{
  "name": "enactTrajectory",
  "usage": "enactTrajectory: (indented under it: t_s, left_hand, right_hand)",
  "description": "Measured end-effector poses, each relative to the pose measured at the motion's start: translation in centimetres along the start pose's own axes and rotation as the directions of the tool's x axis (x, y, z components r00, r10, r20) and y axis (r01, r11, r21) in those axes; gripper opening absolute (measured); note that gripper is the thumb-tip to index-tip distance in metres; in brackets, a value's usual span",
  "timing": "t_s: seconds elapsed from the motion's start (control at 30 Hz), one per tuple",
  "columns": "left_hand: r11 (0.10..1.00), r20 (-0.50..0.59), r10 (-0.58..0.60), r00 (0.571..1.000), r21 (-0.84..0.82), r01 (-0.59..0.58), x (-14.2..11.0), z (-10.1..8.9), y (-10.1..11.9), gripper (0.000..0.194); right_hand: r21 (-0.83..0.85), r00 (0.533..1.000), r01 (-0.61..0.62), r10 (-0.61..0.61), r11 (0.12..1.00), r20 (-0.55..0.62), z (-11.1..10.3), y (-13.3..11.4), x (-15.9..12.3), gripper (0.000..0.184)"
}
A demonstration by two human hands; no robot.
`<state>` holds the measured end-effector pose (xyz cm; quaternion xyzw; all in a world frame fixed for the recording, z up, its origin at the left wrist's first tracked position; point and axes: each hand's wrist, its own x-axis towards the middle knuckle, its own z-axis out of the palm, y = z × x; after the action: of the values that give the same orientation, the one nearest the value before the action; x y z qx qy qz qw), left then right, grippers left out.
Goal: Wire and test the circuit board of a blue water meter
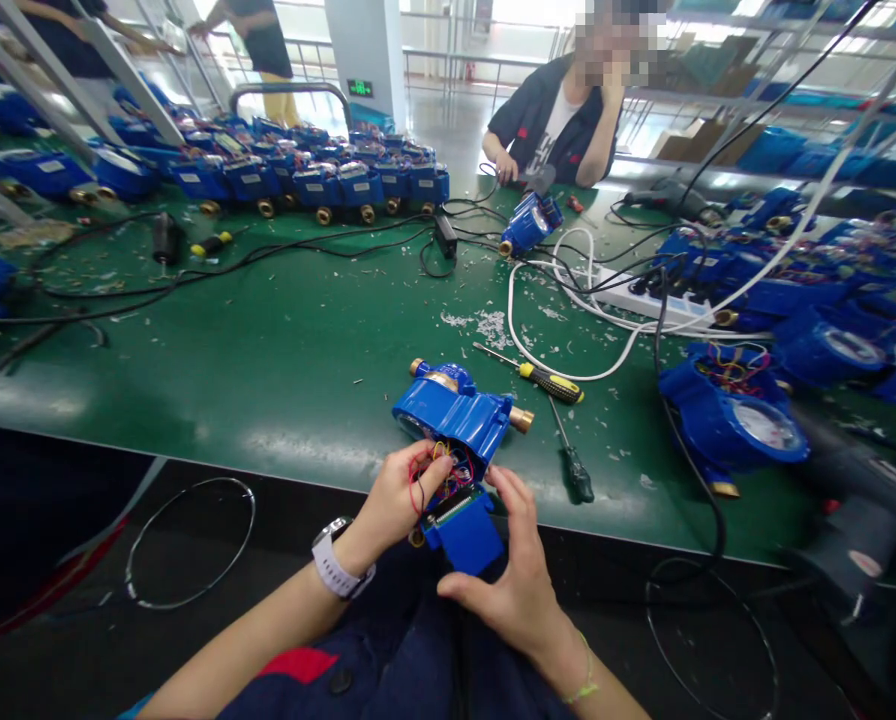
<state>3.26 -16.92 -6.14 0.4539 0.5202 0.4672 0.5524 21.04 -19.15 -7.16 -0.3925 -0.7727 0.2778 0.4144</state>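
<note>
A blue water meter (455,410) with brass ends rests at the near edge of the green table (283,360), its small blue lid part (467,535) hanging toward me on coloured wires (448,470). My left hand (395,500), with a watch on the wrist, pinches the wires beside the lid. My right hand (512,575) cups the blue lid part from the right and below, fingers curled around it.
A yellow-handled screwdriver (545,380) and a dark screwdriver (572,460) lie just right of the meter. Another open meter (733,420) sits at right. Rows of blue meters (305,180), cables, a white power strip (643,300) and plastic shavings cover the table. A person sits opposite; others stand behind.
</note>
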Motion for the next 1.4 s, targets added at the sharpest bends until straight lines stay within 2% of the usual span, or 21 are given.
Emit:
enactTrajectory:
  t_s: [0.1, 0.2, 0.27, 0.37, 0.4, 0.47, 0.53, 0.6, 0.67, 0.8, 0.9, 1.0, 1.1, 1.23, 1.4]
  left_hand:
    - [0.998, -0.005, -0.032, 0.999, -0.051, 0.032, -0.1, 0.0, 0.0, 0.035]
    - [0.994, 0.016, -0.072, 0.997, -0.084, 0.073, -0.2, -0.8, 0.1, 0.038]
    - [0.986, 0.056, -0.128, 0.990, -0.103, 0.133, -0.4, -1.9, 0.3, 0.041]
    - [0.976, 0.196, -0.205, 0.959, -0.036, 0.216, -0.7, -4.5, 1.2, 0.055]
    - [0.979, 0.226, -0.204, 0.953, 0.030, 0.203, -0.9, -5.4, 1.6, 0.056]
    - [0.976, 0.198, -0.135, 0.971, 0.197, 0.095, -1.3, -6.8, 2.7, 0.050]
    - [0.931, 0.116, 0.040, 0.992, 0.355, -0.079, -1.8, -7.3, 3.8, 0.037]
    - [0.838, 0.103, 0.237, 0.966, 0.481, -0.257, -2.3, -6.6, 4.7, 0.022]
    - [0.728, 0.168, 0.347, 0.922, 0.571, -0.379, -2.6, -5.1, 5.1, 0.015]
    - [0.502, 0.248, 0.391, 0.886, 0.750, -0.431, -2.4, -2.0, 4.5, 0.018]
    - [0.389, 0.247, 0.437, 0.865, 0.815, -0.430, -1.9, -1.1, 3.6, 0.015]
    - [0.362, 0.245, 0.472, 0.847, 0.822, -0.439, -1.5, -0.9, 3.2, 0.011]
    - [0.391, 0.235, 0.501, 0.833, 0.797, -0.460, -1.5, -0.8, 3.1, 0.010]
    - [0.450, 0.227, 0.503, 0.834, 0.755, -0.478, -1.4, -0.9, 3.0, 0.010]
    - [0.414, 0.249, 0.458, 0.853, 0.790, -0.453, -0.9, -1.3, 2.5, 0.009]
  right_hand:
    - [0.013, 0.999, 0.020, -0.021, 1.000, 0.031, -0.2, -0.4, 0.2, 0.084]
    - [0.086, 0.998, 0.005, -0.010, 0.996, 0.062, -0.3, -0.7, 0.2, 0.067]
    - [0.155, 0.999, -0.026, 0.021, 0.988, 0.035, -0.3, -0.6, 0.2, 0.058]
    - [0.225, 0.998, -0.054, 0.060, 0.973, -0.018, -0.1, -0.4, 0.0, 0.053]
    - [0.234, 0.997, -0.061, 0.068, 0.970, -0.024, -0.1, -0.4, 0.0, 0.052]
    - [0.241, 0.997, -0.066, 0.075, 0.968, -0.026, 0.0, -0.3, 0.0, 0.051]
    - [0.254, 0.996, -0.070, 0.080, 0.965, -0.030, 0.0, -0.3, 0.0, 0.051]
    - [0.265, 0.996, -0.070, 0.083, 0.962, -0.036, 0.0, -0.3, 0.0, 0.049]
    - [0.267, 0.996, -0.065, 0.079, 0.962, -0.041, -0.1, -0.4, 0.0, 0.048]
    - [0.248, 0.997, -0.053, 0.067, 0.967, -0.046, -0.2, -0.5, -0.1, 0.045]
    - [0.221, 0.998, -0.034, 0.045, 0.975, -0.045, -0.3, -0.5, 0.0, 0.043]
    - [0.206, 0.998, -0.028, 0.038, 0.978, -0.042, -0.2, -0.5, 0.1, 0.041]
    - [0.181, 0.999, -0.020, 0.028, 0.983, -0.042, -0.1, -0.6, 0.2, 0.038]
    - [0.156, 0.999, -0.012, 0.016, 0.988, -0.030, 0.1, -0.5, 0.2, 0.035]
    - [0.157, 0.999, -0.025, 0.029, 0.987, -0.023, 0.2, -0.2, -0.1, 0.033]
